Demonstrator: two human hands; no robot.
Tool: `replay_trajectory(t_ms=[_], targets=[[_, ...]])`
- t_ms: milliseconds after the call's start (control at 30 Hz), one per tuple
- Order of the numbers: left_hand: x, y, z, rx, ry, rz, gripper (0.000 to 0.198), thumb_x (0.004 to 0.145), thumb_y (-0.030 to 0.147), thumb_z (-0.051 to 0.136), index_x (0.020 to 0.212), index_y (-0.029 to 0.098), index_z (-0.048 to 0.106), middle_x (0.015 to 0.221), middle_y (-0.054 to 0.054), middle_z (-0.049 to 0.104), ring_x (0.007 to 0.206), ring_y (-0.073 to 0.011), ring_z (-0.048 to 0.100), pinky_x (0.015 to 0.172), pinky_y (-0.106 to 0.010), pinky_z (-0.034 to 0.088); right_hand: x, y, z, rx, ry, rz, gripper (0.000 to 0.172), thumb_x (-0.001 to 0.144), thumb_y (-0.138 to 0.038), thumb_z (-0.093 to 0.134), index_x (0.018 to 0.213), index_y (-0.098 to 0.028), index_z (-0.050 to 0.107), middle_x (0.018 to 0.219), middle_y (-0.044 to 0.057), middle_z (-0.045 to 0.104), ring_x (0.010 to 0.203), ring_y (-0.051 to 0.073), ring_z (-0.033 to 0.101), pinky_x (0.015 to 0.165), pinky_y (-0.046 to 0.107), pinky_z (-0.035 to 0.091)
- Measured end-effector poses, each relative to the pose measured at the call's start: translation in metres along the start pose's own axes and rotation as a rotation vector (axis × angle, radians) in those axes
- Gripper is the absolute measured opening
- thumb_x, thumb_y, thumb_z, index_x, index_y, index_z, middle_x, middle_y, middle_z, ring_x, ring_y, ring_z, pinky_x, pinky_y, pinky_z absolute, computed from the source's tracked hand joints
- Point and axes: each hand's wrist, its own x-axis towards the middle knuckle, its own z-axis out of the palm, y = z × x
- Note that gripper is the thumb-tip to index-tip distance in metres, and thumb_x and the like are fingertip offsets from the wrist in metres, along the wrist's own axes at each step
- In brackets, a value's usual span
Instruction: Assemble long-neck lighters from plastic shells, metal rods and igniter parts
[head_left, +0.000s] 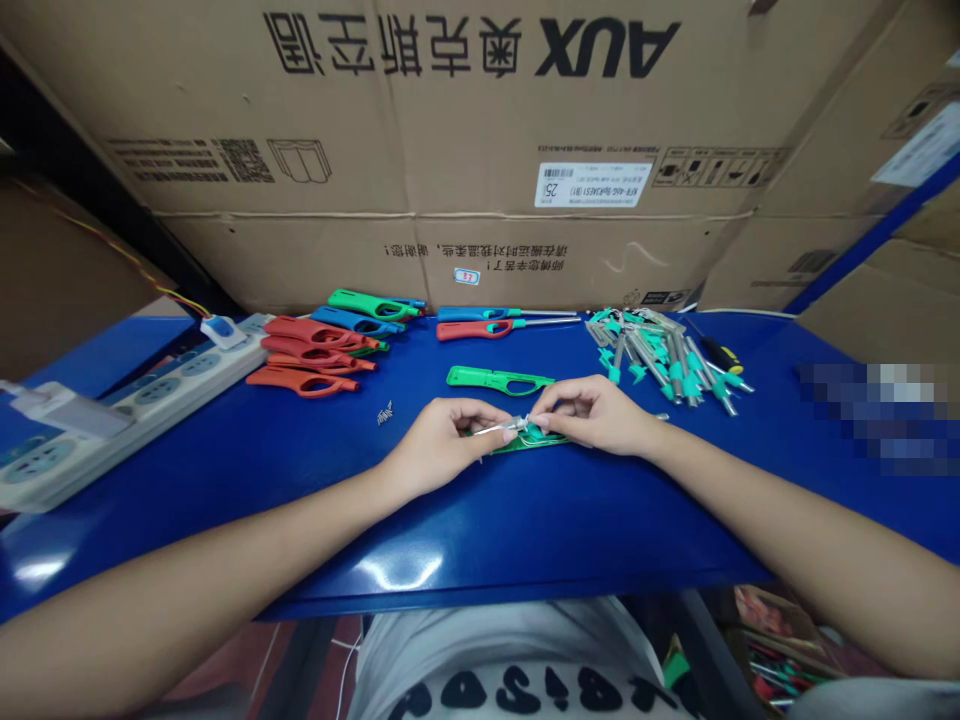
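Close to the table's middle, both my hands meet over a green lighter shell half (517, 443) that lies low on the blue surface. My left hand (442, 440) is closed, thumb and fingers pinching the small clear-and-metal inner part (516, 425) above the shell. From the other side, my right hand (596, 415) pinches at the thin white wire and teal piece (534, 432); the fingertips hide exactly what they grip. Just behind the hands rests another green lighter shell half (480, 378), its trigger loop partly behind my right fingers.
Orange lighter shells (304, 380) pile at left beside a white power strip (187, 390). Small screws (385, 413) lie nearby. Assembled red lighter (472, 330) sits behind. Metal tubes with teal parts (675, 360) heap at right, near a screwdriver (720, 355). A cardboard wall (450, 220) stands behind.
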Motion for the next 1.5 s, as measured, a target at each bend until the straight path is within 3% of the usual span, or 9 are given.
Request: replay_trajectory(t_ms=[200, 533, 700, 800, 1100, 1500], targets=[[0.0008, -0.0025, -0.0003, 0.001, 0.01, 0.02, 0.032, 0.076, 0.036, 0.078, 0.096, 0.012, 0.078, 0.082, -0.007, 0.076, 0.064, -0.0125, 0.061, 0.06, -0.023, 0.045, -0.0013, -0.0032, 0.0008, 0.01, 0.007, 0.02, 0.033, 0.079, -0.044, 0.078, 0.086, -0.012, 0.072, 0.057, -0.002, 0.063, 0.042, 0.004, 0.043, 0.04, 0.019, 0.032], [0.0012, -0.0025, 0.0023, 0.009, 0.032, 0.021, 0.03, 0.074, 0.034, 0.079, 0.094, 0.011, 0.079, 0.073, -0.005, 0.073, 0.058, -0.0092, 0.054, 0.052, -0.019, 0.041, 0.0011, 0.0016, 0.0032, -0.039, 0.051, 0.005, 0.035, 0.076, -0.046, 0.08, 0.083, -0.012, 0.075, 0.07, 0.004, 0.07, 0.056, 0.009, 0.056, 0.052, 0.021, 0.042], [0.002, 0.0019, 0.0024, -0.002, 0.04, -0.012, 0.026, 0.076, 0.03, 0.077, 0.093, 0.011, 0.079, 0.076, -0.006, 0.074, 0.059, -0.0102, 0.058, 0.052, -0.019, 0.047, 0.0024, -0.0005, 0.0014, 0.014, 0.015, 0.067, 0.039, 0.076, -0.049, 0.08, 0.087, -0.012, 0.073, 0.062, 0.001, 0.066, 0.042, 0.006, 0.046, 0.041, 0.021, 0.035], [0.0019, 0.0046, 0.002, -0.015, 0.044, -0.031, 0.025, 0.076, 0.029, 0.077, 0.094, 0.012, 0.078, 0.078, -0.006, 0.075, 0.059, -0.0104, 0.059, 0.05, -0.019, 0.049, 0.0026, -0.0002, -0.0004, 0.068, -0.009, 0.074, 0.041, 0.075, -0.051, 0.08, 0.087, -0.012, 0.071, 0.066, 0.002, 0.068, 0.039, 0.004, 0.044, 0.039, 0.021, 0.033], [0.0002, 0.0043, 0.0009, -0.031, 0.036, -0.031, 0.029, 0.076, 0.036, 0.079, 0.096, 0.014, 0.079, 0.072, -0.004, 0.073, 0.057, -0.01, 0.057, 0.049, -0.019, 0.048, 0.0036, -0.0009, -0.0018, 0.042, -0.02, 0.029, 0.037, 0.075, -0.047, 0.081, 0.085, -0.012, 0.072, 0.062, -0.001, 0.062, 0.05, 0.006, 0.047, 0.048, 0.021, 0.036], [-0.0009, 0.0041, 0.0014, 0.021, 0.046, -0.019, 0.036, 0.074, 0.04, 0.079, 0.097, 0.012, 0.079, 0.074, -0.005, 0.073, 0.057, -0.0112, 0.056, 0.051, -0.021, 0.046, 0.0047, -0.0055, 0.0017, 0.034, 0.016, 0.05, 0.044, 0.075, -0.057, 0.078, 0.077, -0.013, 0.07, 0.067, 0.002, 0.066, 0.057, 0.008, 0.051, 0.054, 0.023, 0.042]])
